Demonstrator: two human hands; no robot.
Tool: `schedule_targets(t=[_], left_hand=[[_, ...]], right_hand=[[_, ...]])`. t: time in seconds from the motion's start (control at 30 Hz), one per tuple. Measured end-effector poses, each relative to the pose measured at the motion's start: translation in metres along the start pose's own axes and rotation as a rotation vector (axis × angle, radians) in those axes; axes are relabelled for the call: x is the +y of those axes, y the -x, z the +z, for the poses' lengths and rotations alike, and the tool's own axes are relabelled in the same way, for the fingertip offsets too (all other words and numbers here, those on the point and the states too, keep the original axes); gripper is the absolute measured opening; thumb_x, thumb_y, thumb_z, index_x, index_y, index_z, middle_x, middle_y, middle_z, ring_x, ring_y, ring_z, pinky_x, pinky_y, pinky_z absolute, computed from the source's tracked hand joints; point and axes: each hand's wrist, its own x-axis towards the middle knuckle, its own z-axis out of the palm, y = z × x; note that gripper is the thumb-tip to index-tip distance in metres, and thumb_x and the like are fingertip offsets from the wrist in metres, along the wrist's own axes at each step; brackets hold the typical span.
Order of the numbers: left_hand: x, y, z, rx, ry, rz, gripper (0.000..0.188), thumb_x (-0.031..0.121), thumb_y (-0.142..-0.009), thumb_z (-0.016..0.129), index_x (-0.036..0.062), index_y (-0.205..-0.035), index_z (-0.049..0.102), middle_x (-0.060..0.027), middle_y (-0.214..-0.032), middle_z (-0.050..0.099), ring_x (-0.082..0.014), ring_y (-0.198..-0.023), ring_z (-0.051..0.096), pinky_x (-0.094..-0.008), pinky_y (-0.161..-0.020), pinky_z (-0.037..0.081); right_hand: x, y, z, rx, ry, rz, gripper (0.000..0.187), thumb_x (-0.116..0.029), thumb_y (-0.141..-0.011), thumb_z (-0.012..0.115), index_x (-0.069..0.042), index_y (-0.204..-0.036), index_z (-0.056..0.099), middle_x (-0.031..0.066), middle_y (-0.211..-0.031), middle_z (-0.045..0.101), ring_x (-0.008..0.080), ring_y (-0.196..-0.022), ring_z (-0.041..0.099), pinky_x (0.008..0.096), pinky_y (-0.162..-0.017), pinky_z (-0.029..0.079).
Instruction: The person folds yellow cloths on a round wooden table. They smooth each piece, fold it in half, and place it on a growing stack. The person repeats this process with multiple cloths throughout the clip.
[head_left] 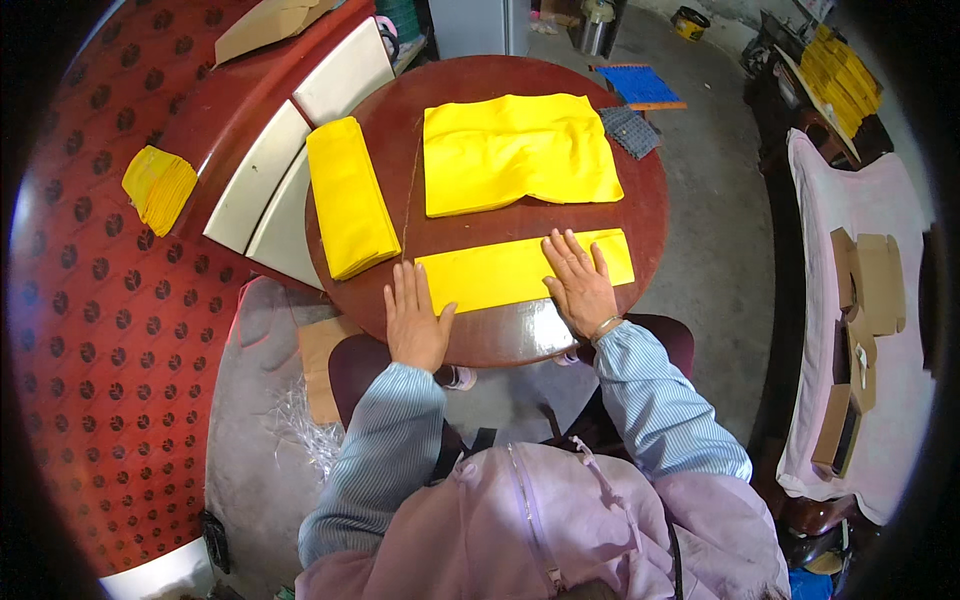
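Observation:
A folded yellow cloth (490, 272) lies as a long strip near the front of the round dark-red table (515, 350). My left hand (417, 318) rests flat at its left end, fingers stretched out, thumb touching the lower edge. Flat on the strip's right part is my right hand (580, 285), fingers spread, with a bracelet at the wrist. Behind the strip lies a wide stack of yellow cloths (520, 150), slightly rumpled on top. To the left stands a neat pile of folded yellow cloths (350, 200). Neither hand grips anything.
A grey textured cloth (630, 132) lies at the table's right edge, near a blue-topped stool (640, 87). White drawer fronts (290, 150) border the table on the left. More yellow cloths (160, 188) lie on the red patterned surface. Cardboard boxes (868, 285) sit on a pink-covered seat at right.

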Motion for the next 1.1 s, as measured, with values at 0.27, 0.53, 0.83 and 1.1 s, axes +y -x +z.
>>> schedule_targets(t=[0.27, 0.53, 0.83, 1.1], left_hand=[[0.044, -0.008, 0.012, 0.176, 0.35, 0.217, 0.042, -0.001, -0.097, 0.06, 0.0024, -0.138, 0.066, -0.0199, -0.152, 0.057, -0.0417, -0.153, 0.043, -0.0504, -0.13, 0.032], [0.041, -0.022, -0.001, 0.211, 0.345, 0.273, 0.032, 0.002, -0.088, 0.069, 0.0027, -0.12, 0.07, -0.0154, -0.124, 0.064, -0.0369, -0.126, 0.057, -0.0501, -0.116, 0.044], [0.023, 0.001, 0.004, 0.292, 0.493, 0.3, 0.032, 0.005, -0.079, 0.087, 0.006, -0.107, 0.072, -0.0142, -0.11, 0.066, -0.0377, -0.114, 0.062, -0.0594, -0.116, 0.045], [0.019, -0.012, 0.004, 0.308, 0.479, 0.332, 0.025, 0.006, -0.082, 0.084, 0.0058, -0.105, 0.074, -0.0137, -0.116, 0.066, -0.037, -0.119, 0.061, -0.0587, -0.12, 0.043]], right_hand=[[-0.011, -0.007, -0.008, 0.108, -0.185, -0.176, 0.051, -0.018, -0.104, 0.061, -0.015, -0.154, 0.057, 0.0108, -0.168, 0.046, 0.0333, -0.16, 0.035, 0.0542, -0.13, 0.025], [-0.024, -0.021, -0.006, 0.112, -0.43, -0.233, 0.037, -0.02, -0.098, 0.072, -0.012, -0.134, 0.07, 0.0075, -0.131, 0.067, 0.0298, -0.12, 0.058, 0.0469, -0.104, 0.042], [-0.012, -0.015, -0.01, 0.052, -0.522, -0.225, 0.034, -0.034, -0.086, 0.086, -0.015, -0.114, 0.079, 0.004, -0.107, 0.066, 0.0264, -0.104, 0.059, 0.0434, -0.092, 0.042], [-0.035, -0.031, -0.004, 0.168, -0.479, -0.292, 0.027, -0.03, -0.09, 0.083, -0.014, -0.111, 0.078, 0.0038, -0.111, 0.067, 0.026, -0.105, 0.06, 0.0428, -0.091, 0.042]])
